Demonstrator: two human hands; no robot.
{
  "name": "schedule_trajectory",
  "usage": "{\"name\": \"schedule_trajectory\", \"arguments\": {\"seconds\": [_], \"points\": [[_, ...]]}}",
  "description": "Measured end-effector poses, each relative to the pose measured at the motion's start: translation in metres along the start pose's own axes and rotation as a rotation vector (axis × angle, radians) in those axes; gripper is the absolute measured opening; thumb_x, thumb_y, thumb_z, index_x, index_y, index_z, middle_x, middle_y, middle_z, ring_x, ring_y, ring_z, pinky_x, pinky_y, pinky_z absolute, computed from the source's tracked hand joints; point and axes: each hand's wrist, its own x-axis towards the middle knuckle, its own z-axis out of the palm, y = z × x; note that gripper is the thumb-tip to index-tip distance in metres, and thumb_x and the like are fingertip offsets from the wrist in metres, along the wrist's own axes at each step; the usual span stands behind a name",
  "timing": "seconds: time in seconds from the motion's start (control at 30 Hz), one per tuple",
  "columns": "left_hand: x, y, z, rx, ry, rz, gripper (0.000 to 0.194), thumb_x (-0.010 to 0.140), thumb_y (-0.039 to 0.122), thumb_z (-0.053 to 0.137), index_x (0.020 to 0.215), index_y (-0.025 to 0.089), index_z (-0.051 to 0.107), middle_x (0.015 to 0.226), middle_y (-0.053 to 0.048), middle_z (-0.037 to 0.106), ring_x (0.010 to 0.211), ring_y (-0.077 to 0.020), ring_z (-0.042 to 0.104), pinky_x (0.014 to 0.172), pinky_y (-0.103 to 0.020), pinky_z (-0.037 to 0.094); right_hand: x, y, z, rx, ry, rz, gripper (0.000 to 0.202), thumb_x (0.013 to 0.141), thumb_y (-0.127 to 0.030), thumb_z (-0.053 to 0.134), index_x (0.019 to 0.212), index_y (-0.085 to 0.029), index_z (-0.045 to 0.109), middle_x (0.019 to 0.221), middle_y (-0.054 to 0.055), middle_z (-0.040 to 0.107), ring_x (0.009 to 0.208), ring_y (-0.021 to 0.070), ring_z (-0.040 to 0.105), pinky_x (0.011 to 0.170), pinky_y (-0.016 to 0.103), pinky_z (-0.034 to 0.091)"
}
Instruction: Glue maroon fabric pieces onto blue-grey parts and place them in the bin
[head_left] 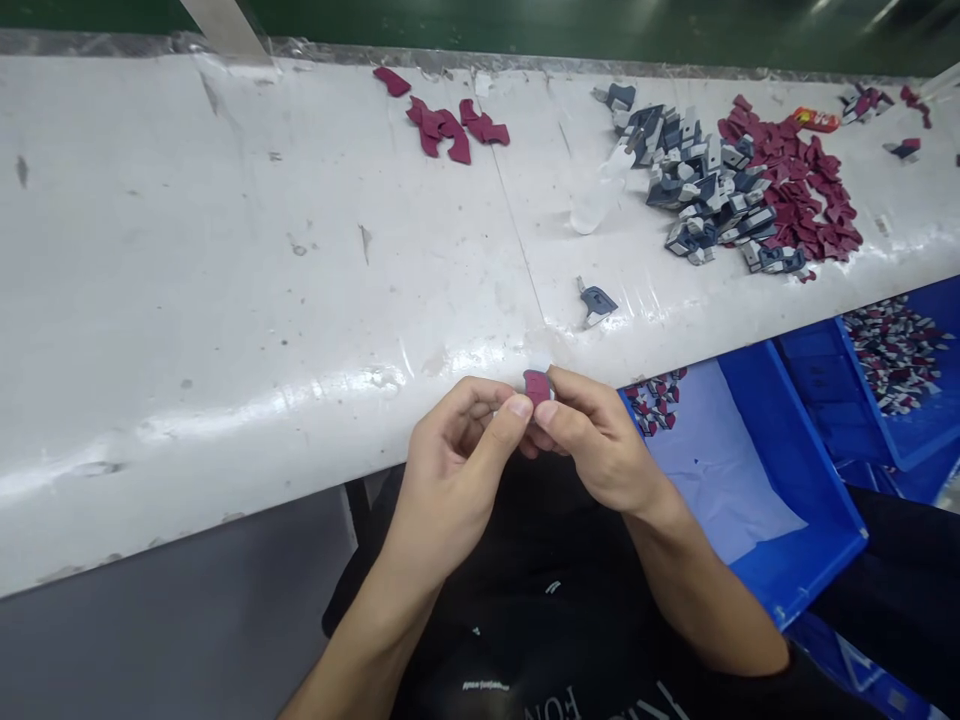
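Pinched between thumb and fingertips of both hands: small maroon piece (537, 386), held just off the near edge of the white table (225, 300). Left hand (450, 460) and right hand (600, 445) closed on it from either side, fingertips touching. Just beyond the grip, on the table: single grey-blue part (598, 302). Farther beyond and right: heap of grey-blue parts (701, 190) beside heap of maroon pieces (799, 190). Beyond, slightly left: few loose maroon pieces (450, 128). Right of the grip, below table level: blue bin (795, 500).
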Motion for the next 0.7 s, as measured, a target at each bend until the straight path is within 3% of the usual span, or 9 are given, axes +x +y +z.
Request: {"name": "schedule_trajectory", "arguments": {"seconds": [0.13, 0.23, 0.43, 0.6, 0.7], "points": [[0.0, 0.003, -0.005, -0.07, -0.092, -0.031, 0.031, 0.114, 0.045, 0.061, 0.107, 0.021, 0.078, 0.099, -0.004, 0.082, 0.091, -0.0196, 0.078, 0.085, -0.035, 0.065, 0.0, 0.003, 0.002, 0.055, 0.005, -0.019, 0.032, 0.111, -0.035, 0.068, 0.084, -0.021, 0.061, 0.073, -0.004, 0.06, 0.067, 0.0122, 0.06, 0.064, 0.03, 0.05], [-0.001, 0.004, -0.007, -0.001, -0.122, -0.04, 0.024, 0.11, 0.044, 0.067, 0.105, 0.022, 0.076, 0.09, -0.002, 0.08, 0.085, -0.0185, 0.077, 0.082, -0.033, 0.063, -0.002, 0.003, 0.003, 0.047, -0.01, -0.012, 0.033, 0.111, -0.034, 0.068, 0.082, -0.021, 0.06, 0.072, -0.004, 0.06, 0.067, 0.0132, 0.064, 0.065, 0.03, 0.052], [0.0, 0.001, -0.002, 0.037, -0.085, -0.044, 0.019, 0.108, 0.04, 0.072, 0.1, 0.023, 0.072, 0.087, 0.0, 0.08, 0.08, -0.0162, 0.076, 0.076, -0.03, 0.061, -0.002, 0.0, 0.0, 0.025, -0.016, -0.014, 0.034, 0.112, -0.034, 0.065, 0.081, -0.022, 0.058, 0.068, -0.004, 0.061, 0.065, 0.0141, 0.065, 0.063, 0.03, 0.05], [-0.002, -0.004, 0.001, 0.051, -0.058, -0.008, 0.018, 0.108, 0.039, 0.073, 0.099, 0.024, 0.075, 0.083, 0.002, 0.078, 0.079, -0.0137, 0.074, 0.077, -0.027, 0.061, -0.004, 0.004, -0.003, -0.085, 0.014, -0.019, 0.033, 0.105, -0.034, 0.075, 0.081, -0.023, 0.056, 0.068, -0.003, 0.064, 0.061, 0.015, 0.06, 0.056, 0.031, 0.045], [-0.004, -0.001, 0.004, 0.082, -0.043, 0.003, 0.018, 0.108, 0.04, 0.072, 0.1, 0.024, 0.075, 0.083, 0.001, 0.079, 0.079, -0.0144, 0.076, 0.077, -0.028, 0.063, -0.004, 0.007, -0.003, -0.006, 0.012, -0.049, 0.034, 0.108, -0.038, 0.071, 0.082, -0.023, 0.055, 0.067, -0.004, 0.061, 0.059, 0.014, 0.058, 0.056, 0.03, 0.045]]}}
